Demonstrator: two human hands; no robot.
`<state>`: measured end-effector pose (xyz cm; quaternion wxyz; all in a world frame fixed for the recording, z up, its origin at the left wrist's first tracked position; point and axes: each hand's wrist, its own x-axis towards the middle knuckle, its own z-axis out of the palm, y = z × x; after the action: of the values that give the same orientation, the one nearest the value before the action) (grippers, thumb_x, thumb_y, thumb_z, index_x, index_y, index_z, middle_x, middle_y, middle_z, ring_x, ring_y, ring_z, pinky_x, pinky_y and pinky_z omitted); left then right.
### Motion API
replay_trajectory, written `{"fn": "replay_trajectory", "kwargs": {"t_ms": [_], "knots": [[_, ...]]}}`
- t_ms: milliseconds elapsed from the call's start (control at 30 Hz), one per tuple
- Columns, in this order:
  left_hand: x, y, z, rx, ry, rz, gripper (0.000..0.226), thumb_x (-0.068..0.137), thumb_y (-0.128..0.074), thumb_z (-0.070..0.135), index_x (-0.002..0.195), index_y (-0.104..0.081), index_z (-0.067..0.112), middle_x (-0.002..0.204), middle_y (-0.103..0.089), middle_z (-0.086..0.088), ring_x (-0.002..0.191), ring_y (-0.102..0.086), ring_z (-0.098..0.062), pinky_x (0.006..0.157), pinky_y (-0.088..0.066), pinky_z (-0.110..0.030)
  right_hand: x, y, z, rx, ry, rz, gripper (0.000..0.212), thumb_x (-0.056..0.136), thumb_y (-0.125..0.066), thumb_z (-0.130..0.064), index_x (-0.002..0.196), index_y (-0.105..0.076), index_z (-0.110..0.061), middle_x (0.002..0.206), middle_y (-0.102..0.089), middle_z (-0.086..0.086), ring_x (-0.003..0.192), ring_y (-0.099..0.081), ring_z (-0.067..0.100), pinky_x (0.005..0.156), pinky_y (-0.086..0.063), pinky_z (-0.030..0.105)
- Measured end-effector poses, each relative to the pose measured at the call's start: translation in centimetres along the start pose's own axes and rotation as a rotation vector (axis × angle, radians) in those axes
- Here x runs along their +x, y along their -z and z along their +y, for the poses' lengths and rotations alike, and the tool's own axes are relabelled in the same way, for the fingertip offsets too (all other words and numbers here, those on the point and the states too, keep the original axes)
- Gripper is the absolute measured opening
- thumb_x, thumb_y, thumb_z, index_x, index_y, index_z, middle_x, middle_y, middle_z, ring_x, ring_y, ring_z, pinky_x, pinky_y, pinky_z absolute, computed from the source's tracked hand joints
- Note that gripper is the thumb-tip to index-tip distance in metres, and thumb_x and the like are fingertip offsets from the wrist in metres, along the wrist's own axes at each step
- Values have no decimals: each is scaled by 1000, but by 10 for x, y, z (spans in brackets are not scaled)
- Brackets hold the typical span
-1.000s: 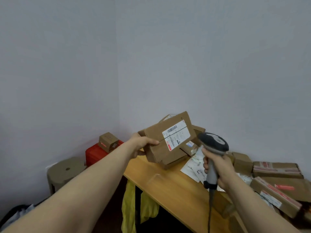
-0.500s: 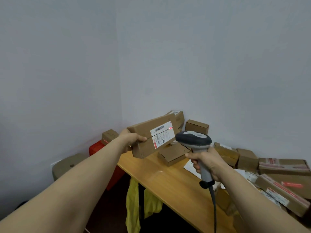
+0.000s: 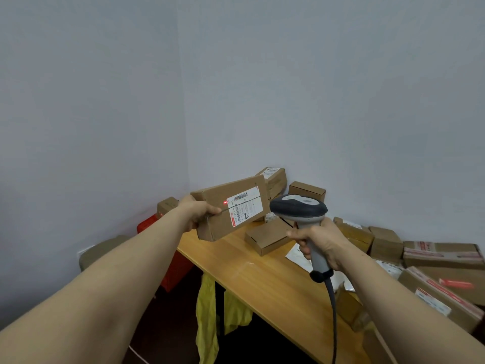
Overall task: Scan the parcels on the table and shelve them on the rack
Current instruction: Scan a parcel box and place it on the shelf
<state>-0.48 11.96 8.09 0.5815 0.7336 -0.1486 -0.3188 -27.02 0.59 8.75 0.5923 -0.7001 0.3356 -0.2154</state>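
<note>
My left hand [image 3: 197, 212] grips the left end of a long brown cardboard parcel [image 3: 217, 206], held up above the wooden table [image 3: 262, 279] with its white barcode label [image 3: 245, 206] facing me. A red scanner dot sits on the cardboard just left of the label. My right hand [image 3: 319, 241] holds the grey handle of a corded barcode scanner [image 3: 299, 208], its dark head pointed at the parcel from the right. The rack is not in view.
Several more cardboard parcels [image 3: 267, 236] and a white mailer lie along the back and right of the table. A red crate [image 3: 151, 224] with a small box and a brown stool [image 3: 102, 252] stand at the left; yellow cloth [image 3: 207, 319] hangs under the table.
The parcel has been lowered and turned flatter, moving left. The scanner has shifted left toward it, and the red dot has slid from the label's right to just left of it.
</note>
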Motion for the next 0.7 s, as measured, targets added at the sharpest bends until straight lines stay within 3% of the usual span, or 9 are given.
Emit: {"fn": "replay_trajectory", "kwargs": {"t_ms": [100, 233, 700], "knots": [[5, -1, -1, 4, 2, 13, 50, 65, -84, -1, 104, -54, 8, 105, -65, -15, 99, -64, -34, 86, -54, -54, 4, -1, 2, -15, -10, -4, 18, 80, -72, -6, 71, -57, -4, 52, -49, 8, 43, -42, 17, 45, -39, 25], [13, 0, -3, 22, -1, 36, 43, 65, -85, 0, 92, -52, 12, 103, -65, -14, 97, -64, -33, 86, -54, -52, 8, -4, 4, -1, -25, -17, 17, 80, -73, -5, 73, -57, -2, 52, -48, 9, 43, -41, 17, 45, -38, 25], [18, 8, -4, 2, 4, 33, 47, 66, -83, -2, 103, -55, 9, 102, -66, -14, 92, -66, -31, 70, -56, -46, 19, -10, 2, 29, -17, -57, 21, 80, -72, -5, 67, -56, -4, 49, -48, 8, 41, -40, 17, 43, -38, 25]]}}
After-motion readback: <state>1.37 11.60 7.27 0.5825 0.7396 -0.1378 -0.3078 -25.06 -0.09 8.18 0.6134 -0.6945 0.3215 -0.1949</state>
